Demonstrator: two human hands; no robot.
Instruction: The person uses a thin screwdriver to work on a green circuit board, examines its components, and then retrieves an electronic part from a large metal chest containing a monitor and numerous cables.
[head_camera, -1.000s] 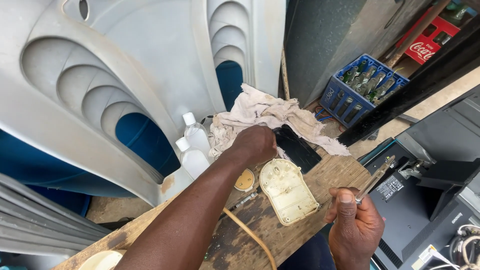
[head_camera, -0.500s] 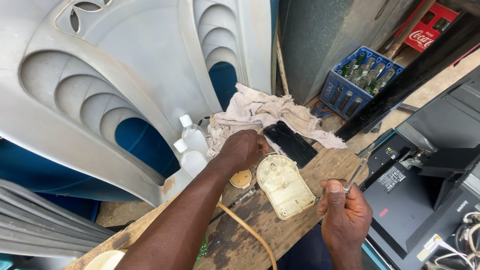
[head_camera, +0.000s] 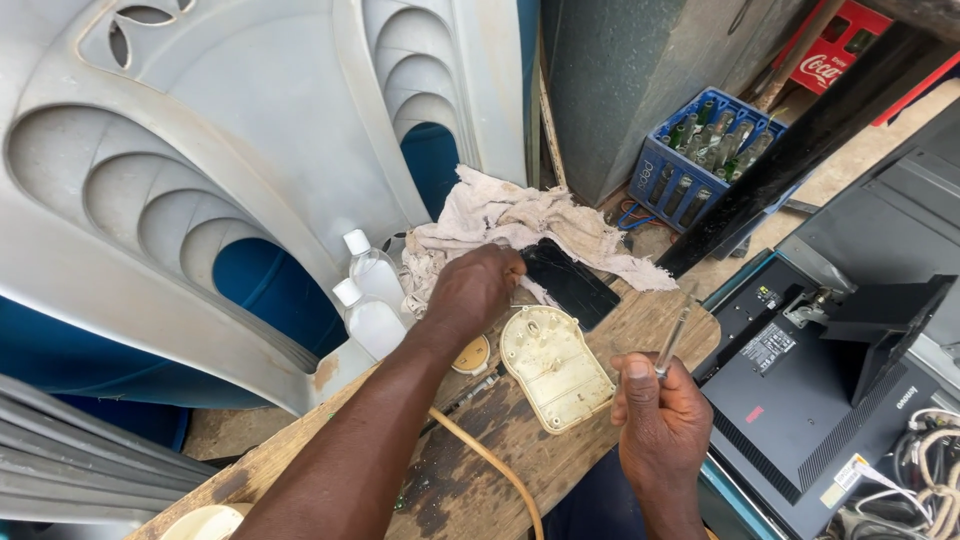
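Head view: left hand clenched at the edge of the beige rag, beside the black flat panel. Right hand pinching a slim screwdriver, tip up. Cream plastic cover flat on the wooden bench, between both hands.

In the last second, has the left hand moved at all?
Yes, slightly. The left hand has slid back from the dark flat panel toward the two clear bottles, staying on the crumpled cloth above the cream plastic cover.
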